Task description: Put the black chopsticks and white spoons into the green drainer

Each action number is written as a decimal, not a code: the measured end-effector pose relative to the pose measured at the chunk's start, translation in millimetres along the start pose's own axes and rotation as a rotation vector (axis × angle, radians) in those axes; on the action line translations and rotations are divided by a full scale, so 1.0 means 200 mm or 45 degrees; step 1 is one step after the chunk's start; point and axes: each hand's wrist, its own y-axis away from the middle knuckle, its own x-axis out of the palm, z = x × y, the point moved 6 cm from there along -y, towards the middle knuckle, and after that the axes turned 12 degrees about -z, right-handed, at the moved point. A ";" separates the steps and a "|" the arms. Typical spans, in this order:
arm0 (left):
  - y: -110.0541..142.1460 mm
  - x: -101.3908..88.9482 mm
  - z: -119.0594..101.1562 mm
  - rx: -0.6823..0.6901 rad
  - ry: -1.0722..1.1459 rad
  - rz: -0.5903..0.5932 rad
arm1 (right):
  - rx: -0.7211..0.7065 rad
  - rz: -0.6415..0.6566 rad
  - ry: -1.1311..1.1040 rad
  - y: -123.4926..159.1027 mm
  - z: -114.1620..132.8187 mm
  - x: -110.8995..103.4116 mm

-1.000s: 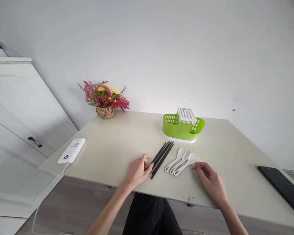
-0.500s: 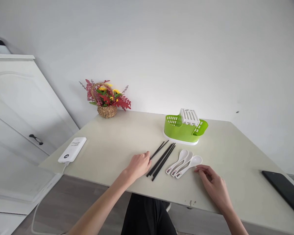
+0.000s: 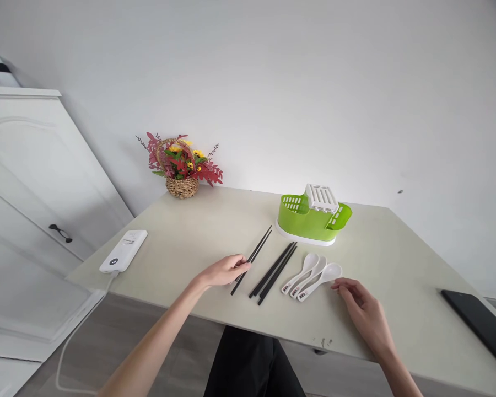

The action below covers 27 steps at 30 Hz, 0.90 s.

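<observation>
1. Head view catches our black trousers nearest, below the front edge of the pale table.
2. Our right hand rests at the table's right half, fingers loosely bent and thumb close to them; we cannot tell whether the tips meet. They lie just beside the bowl of the nearest spoon.
3. Our left hand pinches 2 black chopsticks between thumb and fingers. We see them slant away from us, far ends to the right; whether they touch the tabletop we cannot tell.
4. To the right of that pair we have a loose bundle of black chopsticks, slanted much the same way; we cannot count it surely.
5. Right of the bundle we see 3 white spoons, fanned side by side, bowls away from us, printed marks on the handle ends.
6. Well apart, we find a black phone at far right and a white power bank at far left.
7. Beyond the spoons and bundle we see a green caddy, upright, with a white slotted piece on top.
8. Farther back, left, we see a wicker basket of red and yellow flowers.
</observation>
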 end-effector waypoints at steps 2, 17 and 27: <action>0.05 -0.02 0.00 -0.012 0.225 -0.030 | -0.001 -0.009 -0.013 0.01 0.06 -0.01; 0.12 -0.02 -0.12 0.495 0.006 -0.410 | -0.585 0.641 -0.207 -0.03 1.23 0.44; -0.09 -0.03 -0.02 0.606 0.080 -0.502 | -0.970 0.580 -0.125 -0.06 1.32 0.50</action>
